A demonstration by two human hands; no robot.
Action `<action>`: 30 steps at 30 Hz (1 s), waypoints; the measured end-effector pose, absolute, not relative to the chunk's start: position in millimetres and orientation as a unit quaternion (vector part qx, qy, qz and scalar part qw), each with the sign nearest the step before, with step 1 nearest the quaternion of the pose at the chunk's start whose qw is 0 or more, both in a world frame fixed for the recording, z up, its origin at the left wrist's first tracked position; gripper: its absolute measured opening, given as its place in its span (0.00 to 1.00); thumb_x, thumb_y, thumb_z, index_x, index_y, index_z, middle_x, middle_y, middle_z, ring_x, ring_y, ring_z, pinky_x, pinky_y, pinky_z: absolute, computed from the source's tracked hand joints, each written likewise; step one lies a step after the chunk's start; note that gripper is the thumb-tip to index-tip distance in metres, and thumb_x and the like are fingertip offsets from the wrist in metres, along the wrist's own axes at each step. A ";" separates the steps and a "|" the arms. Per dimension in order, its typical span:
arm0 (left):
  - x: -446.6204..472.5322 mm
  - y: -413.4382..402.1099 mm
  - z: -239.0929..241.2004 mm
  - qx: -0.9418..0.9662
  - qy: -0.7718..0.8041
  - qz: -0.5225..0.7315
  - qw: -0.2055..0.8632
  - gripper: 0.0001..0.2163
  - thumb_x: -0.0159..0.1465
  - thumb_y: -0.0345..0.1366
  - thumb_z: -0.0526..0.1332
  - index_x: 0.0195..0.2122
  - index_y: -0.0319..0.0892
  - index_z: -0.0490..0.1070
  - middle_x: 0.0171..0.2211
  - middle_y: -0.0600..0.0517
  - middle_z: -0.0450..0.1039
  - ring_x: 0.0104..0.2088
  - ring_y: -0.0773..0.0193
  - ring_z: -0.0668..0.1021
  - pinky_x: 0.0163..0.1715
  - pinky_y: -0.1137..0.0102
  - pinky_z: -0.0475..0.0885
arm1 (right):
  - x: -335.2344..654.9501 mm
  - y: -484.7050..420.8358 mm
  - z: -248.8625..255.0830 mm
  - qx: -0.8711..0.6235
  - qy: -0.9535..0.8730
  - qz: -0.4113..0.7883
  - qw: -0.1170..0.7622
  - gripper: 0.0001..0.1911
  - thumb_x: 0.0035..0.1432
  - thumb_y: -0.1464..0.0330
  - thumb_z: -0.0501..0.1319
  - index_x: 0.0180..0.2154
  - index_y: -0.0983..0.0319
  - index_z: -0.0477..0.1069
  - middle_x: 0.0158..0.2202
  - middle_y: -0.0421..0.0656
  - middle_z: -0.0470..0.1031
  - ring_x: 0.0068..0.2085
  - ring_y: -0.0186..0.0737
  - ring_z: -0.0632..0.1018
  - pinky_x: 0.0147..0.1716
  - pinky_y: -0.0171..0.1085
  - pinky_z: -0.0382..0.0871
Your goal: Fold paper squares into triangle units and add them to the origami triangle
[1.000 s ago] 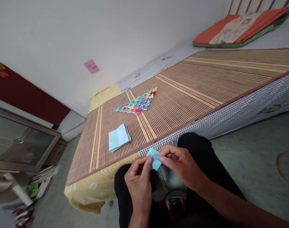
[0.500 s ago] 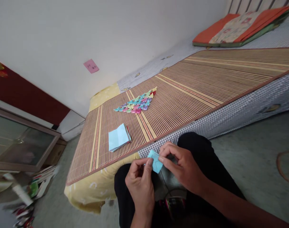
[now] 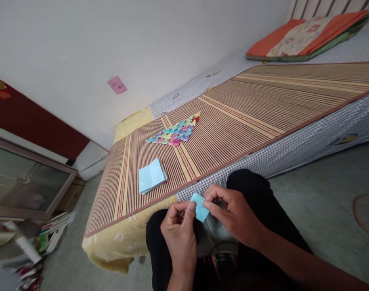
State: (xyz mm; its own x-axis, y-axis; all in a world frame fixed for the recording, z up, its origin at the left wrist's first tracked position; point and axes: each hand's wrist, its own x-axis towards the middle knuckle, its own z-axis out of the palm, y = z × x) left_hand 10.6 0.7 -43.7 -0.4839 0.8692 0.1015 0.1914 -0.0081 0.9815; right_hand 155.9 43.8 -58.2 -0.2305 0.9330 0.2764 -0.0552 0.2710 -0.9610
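Note:
A small folded piece of light blue paper (image 3: pixel 200 208) is held above my lap, between both hands. My left hand (image 3: pixel 181 226) pinches its left edge with thumb and forefinger. On the opposite edge, my right hand (image 3: pixel 228 208) grips the paper between thumb and fingertips. Crease lines show on its face. Beyond my hands, a stack of square blue paper (image 3: pixel 152 176) lies on the striped mat, with a hint of red at its side. Farther back rest many small folded paper pieces (image 3: pixel 175 131) in several colours, laid out in a slanted group.
The striped bamboo mat (image 3: pixel 227 137) covers a bed with checked and yellow cloth (image 3: pixel 112 250) along its edge. A folded orange quilt (image 3: pixel 305 38) lies at the far right. A pink note (image 3: pixel 117 85) is on the wall. A glass-fronted cabinet (image 3: pixel 30 178) stands at left.
The blue paper has shifted very slightly to the right and tilted a little, its face showing more squarely. Both hands keep their pinch on it.

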 end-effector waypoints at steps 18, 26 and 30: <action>18.5 -2.1 -47.2 0.406 0.623 0.592 0.310 0.12 0.60 0.42 0.71 0.27 0.40 0.74 0.22 0.56 0.72 0.25 0.68 0.72 0.27 0.74 0.69 | 149.4 40.4 -59.7 -0.378 -0.627 0.464 0.499 0.08 0.62 0.67 0.58 0.29 0.58 0.64 0.28 0.39 0.70 0.29 0.38 0.71 0.28 0.36 0.65; 14.0 0.7 -39.9 0.429 0.608 0.586 0.320 0.09 0.58 0.40 0.72 0.27 0.41 0.78 0.29 0.52 0.77 0.31 0.65 0.76 0.32 0.73 0.72 | 152.1 41.8 -63.1 -0.374 -0.638 0.478 0.475 0.08 0.63 0.67 0.57 0.30 0.58 0.64 0.28 0.39 0.68 0.29 0.38 0.70 0.28 0.37 0.64; 12.4 -0.3 -43.7 0.420 0.607 0.595 0.318 0.09 0.58 0.40 0.72 0.26 0.41 0.78 0.29 0.52 0.77 0.32 0.64 0.77 0.34 0.72 0.73 | 152.8 40.8 -61.5 -0.364 -0.644 0.475 0.478 0.08 0.64 0.67 0.56 0.30 0.58 0.63 0.28 0.39 0.67 0.30 0.38 0.70 0.28 0.37 0.63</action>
